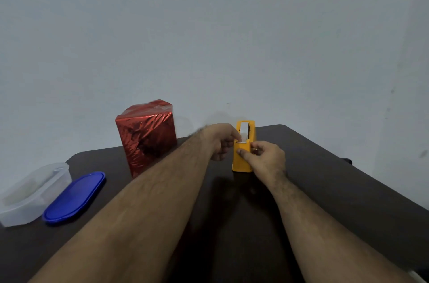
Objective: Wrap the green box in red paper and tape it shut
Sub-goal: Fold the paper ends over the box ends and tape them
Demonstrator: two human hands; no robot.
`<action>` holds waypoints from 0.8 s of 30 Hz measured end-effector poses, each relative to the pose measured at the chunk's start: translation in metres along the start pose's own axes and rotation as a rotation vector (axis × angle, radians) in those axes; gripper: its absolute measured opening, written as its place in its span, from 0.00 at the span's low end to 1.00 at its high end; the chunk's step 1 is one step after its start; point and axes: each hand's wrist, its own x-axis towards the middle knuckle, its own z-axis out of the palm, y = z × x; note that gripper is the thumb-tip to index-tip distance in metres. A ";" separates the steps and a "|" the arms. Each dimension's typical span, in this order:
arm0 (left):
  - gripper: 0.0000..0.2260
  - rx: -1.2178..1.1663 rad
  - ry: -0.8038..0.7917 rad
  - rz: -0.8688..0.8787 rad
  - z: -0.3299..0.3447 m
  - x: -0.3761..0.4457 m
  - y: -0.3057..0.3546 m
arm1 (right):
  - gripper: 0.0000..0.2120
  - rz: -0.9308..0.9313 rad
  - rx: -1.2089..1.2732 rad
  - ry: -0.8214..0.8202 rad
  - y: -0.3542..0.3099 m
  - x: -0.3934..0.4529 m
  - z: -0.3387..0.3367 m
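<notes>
Left hand [220,141] grip pinches tape [243,135]; right hand [264,157] grip clamps yellow dispenser [241,162]; wrapped box [146,136] apart.

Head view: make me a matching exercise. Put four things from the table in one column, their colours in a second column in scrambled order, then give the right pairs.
Things:
1. wrapped box
2. tape dispenser
3. oval lid
4. plastic container

Colours:
A. blue
B. clear
C. shiny red
D. yellow

Pairs: 1-C, 2-D, 3-A, 4-B

The wrapped box stands at the far left of the dark table. Both the left hand and the right hand are at the tape dispenser.
</notes>
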 end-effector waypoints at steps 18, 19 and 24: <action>0.11 0.077 0.057 0.025 0.000 -0.021 0.006 | 0.30 -0.010 -0.108 -0.017 -0.006 -0.005 -0.007; 0.10 0.073 0.066 0.028 0.001 -0.022 0.003 | 0.30 -0.006 -0.106 -0.023 -0.007 -0.006 -0.007; 0.03 0.019 0.110 0.039 0.009 -0.025 -0.014 | 0.33 0.040 -0.030 -0.065 -0.002 -0.003 -0.009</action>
